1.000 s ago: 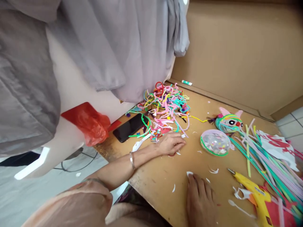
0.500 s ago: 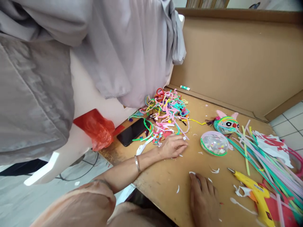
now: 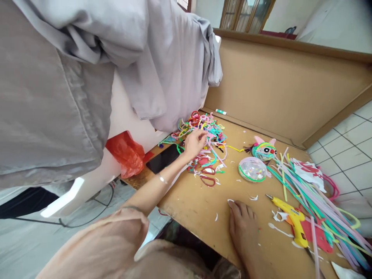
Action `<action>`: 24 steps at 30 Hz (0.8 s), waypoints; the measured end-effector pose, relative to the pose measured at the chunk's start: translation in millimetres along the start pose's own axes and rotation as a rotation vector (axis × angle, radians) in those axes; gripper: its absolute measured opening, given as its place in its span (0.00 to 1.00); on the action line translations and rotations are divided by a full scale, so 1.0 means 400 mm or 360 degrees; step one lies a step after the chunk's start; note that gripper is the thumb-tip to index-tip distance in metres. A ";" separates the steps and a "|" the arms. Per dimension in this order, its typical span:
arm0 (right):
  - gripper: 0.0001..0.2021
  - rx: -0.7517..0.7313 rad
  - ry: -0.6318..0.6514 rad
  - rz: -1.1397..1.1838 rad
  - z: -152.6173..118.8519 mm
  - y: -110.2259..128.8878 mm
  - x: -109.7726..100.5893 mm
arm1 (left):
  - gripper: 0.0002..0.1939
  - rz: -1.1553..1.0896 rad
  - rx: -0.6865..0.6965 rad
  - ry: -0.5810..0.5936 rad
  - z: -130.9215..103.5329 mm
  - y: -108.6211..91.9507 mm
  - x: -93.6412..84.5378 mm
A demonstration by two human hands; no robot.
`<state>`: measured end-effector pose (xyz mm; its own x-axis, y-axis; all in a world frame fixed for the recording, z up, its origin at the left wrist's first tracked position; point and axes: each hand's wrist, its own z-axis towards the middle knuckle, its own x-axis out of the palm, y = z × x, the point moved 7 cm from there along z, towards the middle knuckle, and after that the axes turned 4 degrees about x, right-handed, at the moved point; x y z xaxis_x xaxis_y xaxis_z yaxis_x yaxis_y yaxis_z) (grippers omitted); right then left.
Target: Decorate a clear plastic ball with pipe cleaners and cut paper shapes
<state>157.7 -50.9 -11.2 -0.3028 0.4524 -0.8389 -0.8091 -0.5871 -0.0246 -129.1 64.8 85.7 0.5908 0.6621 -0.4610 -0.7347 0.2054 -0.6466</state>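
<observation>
My left hand (image 3: 195,144) reaches over a heap of pipe cleaners (image 3: 215,133) at the far left of the table. Its fingers are bent together among the pieces; what they hold is too small to make out. Red-handled scissors (image 3: 208,176) lie just in front of the heap. My right hand (image 3: 244,223) rests low on the tabletop, fingers curled, with a small white paper piece (image 3: 230,201) pinched at its fingertips. Beyond it are a clear plastic bowl (image 3: 252,170) with bits inside and a pipe-cleaner animal head (image 3: 264,150) with pink ears.
A black phone (image 3: 163,158) lies by the left edge, near a red plastic bag (image 3: 128,155). On the right are a yellow glue gun (image 3: 290,217) and long pipe cleaners (image 3: 314,209). A glue stick (image 3: 221,112) sits by the cardboard wall (image 3: 279,81). White paper scraps dot the tabletop.
My left hand has moved from the front of the heap up and away into it, uncovering the red-handled scissors. My right hand stays on the table; the view has shifted.
</observation>
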 end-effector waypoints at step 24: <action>0.11 0.0167 0.0101 0.0128 0.014 0.003 -0.017 | 0.08 -0.0666 -0.0642 -0.0126 0.351 0.071 -0.083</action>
<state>155.8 -50.9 -2.4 -0.3394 0.3614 -0.8685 -0.8326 -0.5450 0.0986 -216.3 149.8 167.7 0.7653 0.6387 -0.0798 -0.2499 0.1805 -0.9513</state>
